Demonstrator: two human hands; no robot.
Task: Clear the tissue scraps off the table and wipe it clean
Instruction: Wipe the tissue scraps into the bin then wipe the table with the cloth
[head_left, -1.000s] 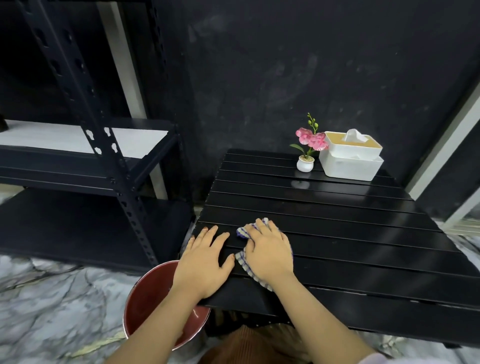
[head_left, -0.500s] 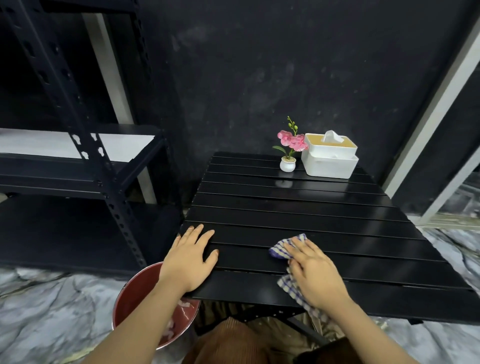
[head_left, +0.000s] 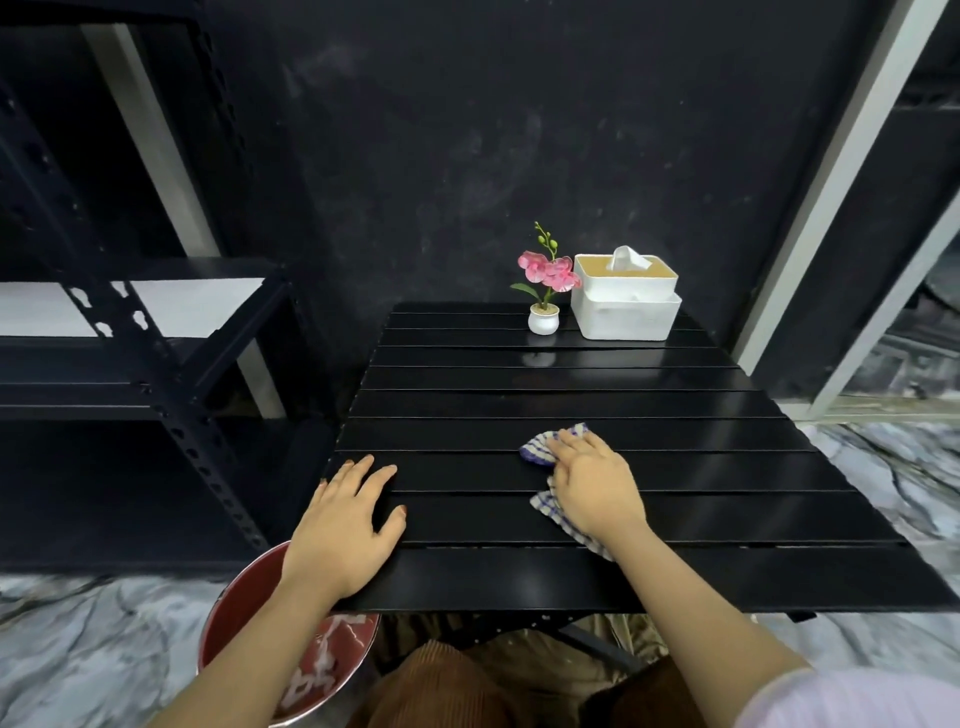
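My right hand (head_left: 595, 480) lies flat on a blue-and-white checked cloth (head_left: 543, 449), pressing it onto the black slatted table (head_left: 519, 405) near the front middle. My left hand (head_left: 345, 519) rests flat, fingers spread, on the table's front left corner and holds nothing. Below that corner stands a red bin (head_left: 234, 618) with white tissue scraps (head_left: 324, 660) inside. I see no scraps on the tabletop.
A small white pot of pink flowers (head_left: 544, 291) and a white tissue box (head_left: 623, 299) stand at the table's back edge. A black metal shelf rack (head_left: 140, 338) is close on the left. The floor (head_left: 104, 649) is grey marble. My knees sit under the front edge.
My right hand has slid the cloth rightward from beside the left hand, then a little farther from the front edge. The left hand has stayed on the front left corner.
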